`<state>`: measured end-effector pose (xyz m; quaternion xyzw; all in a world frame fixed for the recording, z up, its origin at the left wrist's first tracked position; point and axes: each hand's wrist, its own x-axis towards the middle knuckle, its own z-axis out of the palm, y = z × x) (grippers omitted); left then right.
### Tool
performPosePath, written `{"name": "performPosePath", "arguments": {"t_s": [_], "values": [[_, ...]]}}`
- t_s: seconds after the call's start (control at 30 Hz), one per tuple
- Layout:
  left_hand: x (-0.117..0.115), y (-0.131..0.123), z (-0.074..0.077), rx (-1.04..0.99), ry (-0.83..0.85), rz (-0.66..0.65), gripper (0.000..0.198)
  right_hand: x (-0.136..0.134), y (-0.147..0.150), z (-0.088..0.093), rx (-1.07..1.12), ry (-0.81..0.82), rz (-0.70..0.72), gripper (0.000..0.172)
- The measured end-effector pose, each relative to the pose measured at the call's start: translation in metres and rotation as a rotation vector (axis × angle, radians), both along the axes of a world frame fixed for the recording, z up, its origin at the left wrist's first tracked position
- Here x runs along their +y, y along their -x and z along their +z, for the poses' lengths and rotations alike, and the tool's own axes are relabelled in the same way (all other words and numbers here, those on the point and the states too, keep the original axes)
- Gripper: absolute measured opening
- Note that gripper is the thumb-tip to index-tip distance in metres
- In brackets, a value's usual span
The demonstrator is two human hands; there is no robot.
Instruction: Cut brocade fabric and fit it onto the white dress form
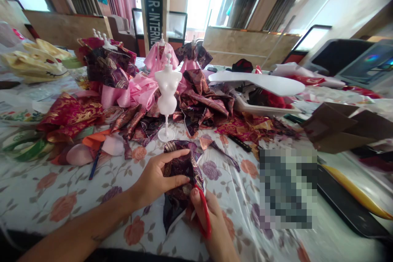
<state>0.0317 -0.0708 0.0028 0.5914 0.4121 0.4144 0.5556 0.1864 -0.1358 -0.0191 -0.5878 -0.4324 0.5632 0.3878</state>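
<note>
— Fingers first: what is their state?

— On the left hand (150, 183), the fingers (175, 156) are spread and closing on a piece of purple-and-gold brocade (181, 168) from above and below. On the right hand (215, 229), they are wrapped around red-handled scissors (205, 213). The blades are hidden by the cloth, so contact with it cannot be confirmed.

— Location of the brocade?

— Held just above the table (61, 196), near its front edge and about midway along it, with one dark corner hanging towards the edge.

— Step in hand?

— Judged from the grip, trimming or cutting the brocade. The next cut calls for the left hand to keep the cloth taut and clear of the blades.

— Containers?

— One is confirmed: a white plastic tray (264, 110) towards the far right of the table, partly covered by a curved white panel (254, 82). Red fabric (272, 100) and dark items lie inside, but the panel obscures the full contents.

— Anything near the work?

— A white dress form (167, 90) stands on its round base just beyond the hands, among heaped brocade (199, 102).
</note>
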Motion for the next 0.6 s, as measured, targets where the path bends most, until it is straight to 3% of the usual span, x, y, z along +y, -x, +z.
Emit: {"name": "performPosePath", "arguments": {"t_s": [0.27, 0.43, 0.6], "values": [[0.001, 0.001, 0.001, -0.002, 0.006, 0.002, 0.058, 0.000, 0.005, 0.011, 0.016, 0.024, -0.006, 0.064], [0.006, 0.004, 0.001, -0.030, -0.023, 0.075, 0.045, 0.002, 0.011, 0.017, 0.057, 0.017, 0.017, 0.061], [0.006, 0.005, 0.001, 0.010, -0.033, 0.079, 0.049, 0.001, 0.011, 0.015, 0.083, 0.046, 0.021, 0.063]]}}
